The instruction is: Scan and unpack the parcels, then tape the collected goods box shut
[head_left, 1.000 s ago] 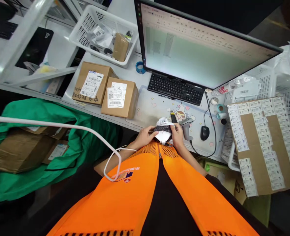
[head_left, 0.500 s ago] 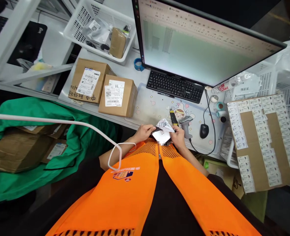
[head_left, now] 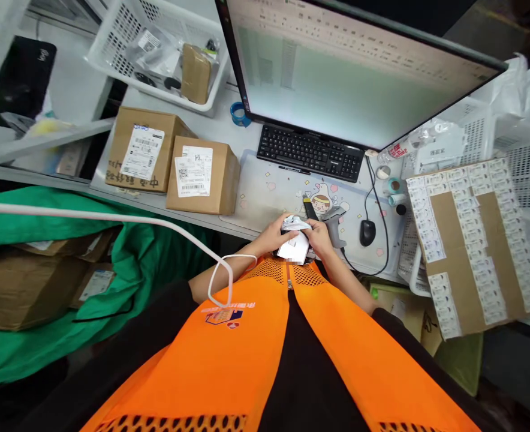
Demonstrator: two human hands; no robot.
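Close to my orange vest, both hands work on a small white crumpled packet point(head_left: 296, 224) with dark marks. My left hand point(head_left: 274, 235) pinches its left side, fingers bent. On the other side, my right hand point(head_left: 319, 238) has its fingers closed on the packet's right edge. A flat white piece point(head_left: 293, 247) with dark edges sits just below, between the hands; whether it is part of the packet I cannot tell. Beyond my right hand lie a black and yellow utility knife point(head_left: 310, 208) and a grey barcode scanner point(head_left: 334, 225).
Two labelled cardboard boxes point(head_left: 202, 176) stand left of the desk mat. Behind it are a keyboard point(head_left: 309, 152) and a large monitor point(head_left: 355, 78). A mouse point(head_left: 367, 232) and a sticker-covered cardboard sheet point(head_left: 463, 252) are at right. A white rod point(head_left: 157, 222) crosses the left side.
My hands have come closer together on the packet, and my left hand has moved right onto its top. The crumpled part looks more bunched up. The view has shifted slightly.
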